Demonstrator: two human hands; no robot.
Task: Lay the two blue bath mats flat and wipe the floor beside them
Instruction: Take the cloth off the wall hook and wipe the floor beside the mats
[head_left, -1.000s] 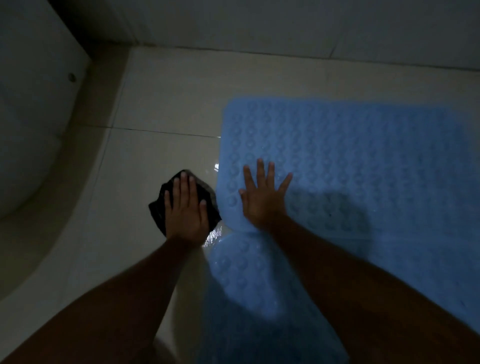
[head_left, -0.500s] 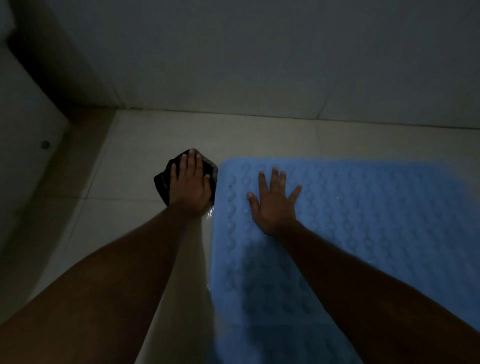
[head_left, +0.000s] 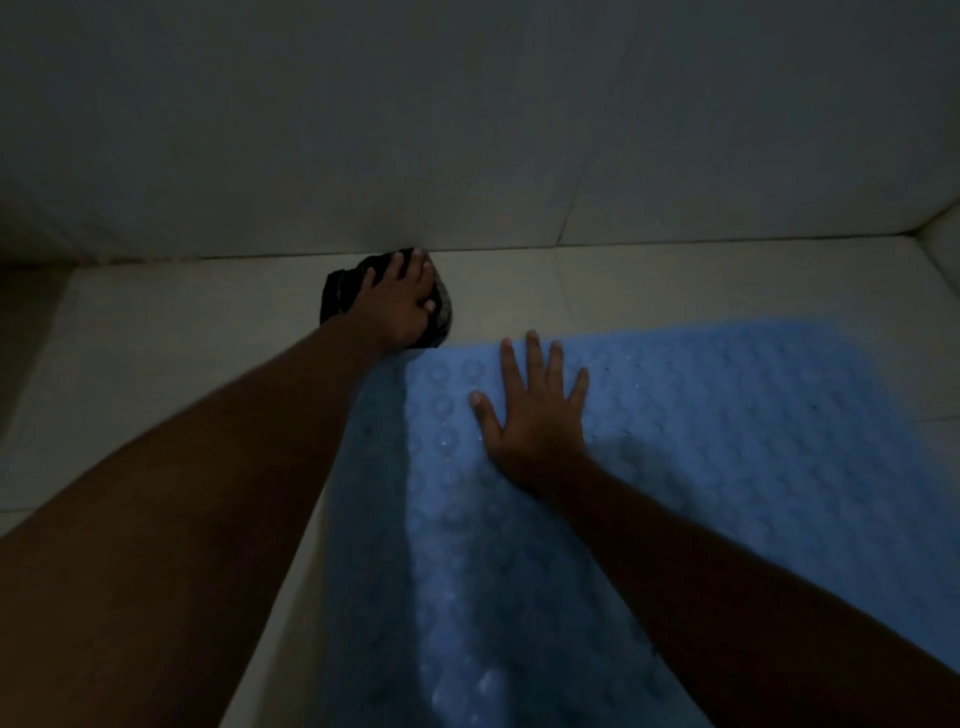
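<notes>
Cloth (head_left: 336, 299), dark and bunched, is lying on the floor (head_left: 156, 364) against the far wall (head_left: 467, 130), under the left hand (head_left: 397, 306), whose straight fingers (head_left: 399, 262) are pressing it down. Just right and nearer, the blue mat (head_left: 753, 441) is lying flat under the right hand (head_left: 535, 421), fingers spread open. Bare floor is stretching leftward, probably suiting the left hand; the mat's long axis is running out of view.

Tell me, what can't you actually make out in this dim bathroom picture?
Head view, the only one:
Dark cloth: mostly covered by the left hand; its pattern is lost in dimness.
Blue mat: cut off at right and bottom edges, partly under the right hand; one mat or two, cannot tell.
Floor: wet or dry, too dark.
</notes>
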